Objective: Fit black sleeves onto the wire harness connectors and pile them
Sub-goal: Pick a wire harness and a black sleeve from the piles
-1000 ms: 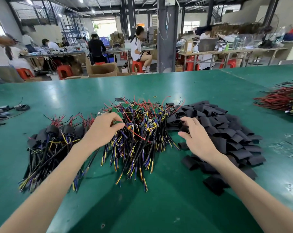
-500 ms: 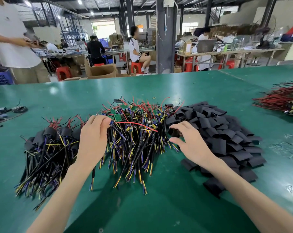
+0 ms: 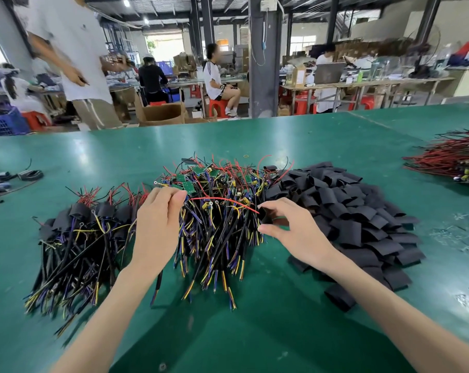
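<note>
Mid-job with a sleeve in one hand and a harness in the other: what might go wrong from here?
1. The harness pinched by the left hand lies against the unsleeved pile; lifting it may drag neighbours along.
2. The red wire reaches the black sleeve in the right hand and could snag at its mouth.

The left hand point(image 3: 155, 227) curled over a harness point(image 3: 158, 286), and the pinch itself sat tucked behind the fingers; only a black length poked out under the palm. The right hand point(image 3: 295, 230) pinched a sleeve point(image 3: 264, 215), most of it lost behind thumb and fingers. Its wrist covered the near side of the sleeve pile point(image 3: 362, 219). Both forearms ran off the bottom edge. Out right, the red bundle point(image 3: 448, 160) was cut by the frame. Far left, dark bits point(image 3: 2, 181) were cut too, and too small to name. The standing person point(image 3: 77, 63) was smeared, head above the top edge. The boards point(image 3: 186, 184) were too small to read.
</note>
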`<action>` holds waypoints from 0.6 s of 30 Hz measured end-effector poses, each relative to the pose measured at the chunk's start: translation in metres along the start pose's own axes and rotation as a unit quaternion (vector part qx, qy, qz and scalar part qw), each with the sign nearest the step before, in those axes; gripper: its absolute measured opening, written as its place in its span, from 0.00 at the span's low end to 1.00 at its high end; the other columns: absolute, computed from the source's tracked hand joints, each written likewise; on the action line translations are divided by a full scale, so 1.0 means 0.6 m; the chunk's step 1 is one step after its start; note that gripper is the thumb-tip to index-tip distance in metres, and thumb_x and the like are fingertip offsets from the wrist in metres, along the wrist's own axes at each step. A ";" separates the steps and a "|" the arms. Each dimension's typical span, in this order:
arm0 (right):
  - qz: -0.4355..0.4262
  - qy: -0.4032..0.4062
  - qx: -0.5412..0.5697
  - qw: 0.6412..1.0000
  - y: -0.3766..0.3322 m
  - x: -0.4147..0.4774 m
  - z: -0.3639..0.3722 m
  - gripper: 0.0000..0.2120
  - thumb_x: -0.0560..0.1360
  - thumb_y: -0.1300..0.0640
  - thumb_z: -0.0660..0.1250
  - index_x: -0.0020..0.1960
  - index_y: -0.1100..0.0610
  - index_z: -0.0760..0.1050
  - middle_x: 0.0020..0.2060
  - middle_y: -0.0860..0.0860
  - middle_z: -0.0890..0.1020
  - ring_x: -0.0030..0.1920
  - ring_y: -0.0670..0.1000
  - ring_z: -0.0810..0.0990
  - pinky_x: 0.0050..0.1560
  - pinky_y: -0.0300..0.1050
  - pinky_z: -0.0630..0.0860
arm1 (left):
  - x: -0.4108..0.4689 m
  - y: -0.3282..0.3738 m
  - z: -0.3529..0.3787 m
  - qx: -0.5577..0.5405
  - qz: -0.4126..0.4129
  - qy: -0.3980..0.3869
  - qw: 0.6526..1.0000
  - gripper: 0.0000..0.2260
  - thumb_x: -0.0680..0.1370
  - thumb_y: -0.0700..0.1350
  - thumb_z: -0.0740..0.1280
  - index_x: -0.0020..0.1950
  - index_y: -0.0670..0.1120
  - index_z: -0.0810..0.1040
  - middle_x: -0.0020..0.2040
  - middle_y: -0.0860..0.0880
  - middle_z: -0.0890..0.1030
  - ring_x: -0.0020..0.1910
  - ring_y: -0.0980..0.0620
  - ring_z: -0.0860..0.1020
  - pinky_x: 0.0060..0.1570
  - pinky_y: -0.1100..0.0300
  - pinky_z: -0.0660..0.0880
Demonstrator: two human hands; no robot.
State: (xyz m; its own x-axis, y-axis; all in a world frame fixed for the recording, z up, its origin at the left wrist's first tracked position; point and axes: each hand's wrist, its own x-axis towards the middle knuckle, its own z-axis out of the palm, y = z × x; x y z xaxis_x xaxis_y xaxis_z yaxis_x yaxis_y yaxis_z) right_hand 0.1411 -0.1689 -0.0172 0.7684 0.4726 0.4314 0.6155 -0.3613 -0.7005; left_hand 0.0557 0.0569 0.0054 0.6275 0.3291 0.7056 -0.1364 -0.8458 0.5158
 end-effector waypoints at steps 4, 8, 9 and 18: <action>-0.007 -0.007 0.014 1.000 -0.006 -0.002 0.002 0.18 0.69 0.60 0.74 0.58 0.58 0.77 0.47 0.48 0.77 0.50 0.51 0.79 0.58 0.47 0.73 | -0.003 0.005 0.003 0.004 0.004 -0.007 1.000 0.08 0.81 0.40 0.61 0.49 0.39 0.79 0.42 0.48 0.74 0.42 0.53 0.70 0.43 0.67 0.60; -0.010 0.009 0.013 1.000 -0.006 -0.003 0.000 0.18 0.70 0.59 0.74 0.58 0.57 0.77 0.47 0.46 0.77 0.49 0.46 0.77 0.56 0.35 0.70 | -0.006 0.004 0.005 0.014 0.004 -0.018 1.000 0.08 0.80 0.42 0.62 0.49 0.39 0.79 0.42 0.49 0.74 0.41 0.52 0.70 0.44 0.66 0.61; -0.010 0.015 0.009 1.000 -0.006 -0.003 -0.002 0.18 0.70 0.59 0.74 0.59 0.56 0.77 0.48 0.46 0.77 0.49 0.45 0.77 0.55 0.31 0.69 | -0.007 0.003 0.005 0.018 0.005 -0.021 1.000 0.08 0.80 0.42 0.63 0.49 0.39 0.79 0.43 0.49 0.74 0.41 0.52 0.70 0.44 0.65 0.61; -0.004 0.053 0.041 0.998 -0.008 0.000 -0.012 0.16 0.70 0.62 0.73 0.57 0.58 0.78 0.49 0.50 0.79 0.47 0.39 0.76 0.49 0.22 0.66 | -0.014 0.000 0.005 0.053 0.027 -0.062 0.996 0.07 0.78 0.42 0.65 0.48 0.41 0.80 0.42 0.47 0.75 0.41 0.45 0.73 0.47 0.55 0.67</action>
State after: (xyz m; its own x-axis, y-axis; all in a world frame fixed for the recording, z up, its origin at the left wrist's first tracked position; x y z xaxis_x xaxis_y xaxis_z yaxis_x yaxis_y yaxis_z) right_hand 0.1392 -0.1730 -0.0097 0.7803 0.3857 0.4923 0.6089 -0.2891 -0.7387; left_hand 0.0527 0.0529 -0.0017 0.7116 0.2333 0.6627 -0.0954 -0.9024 0.4202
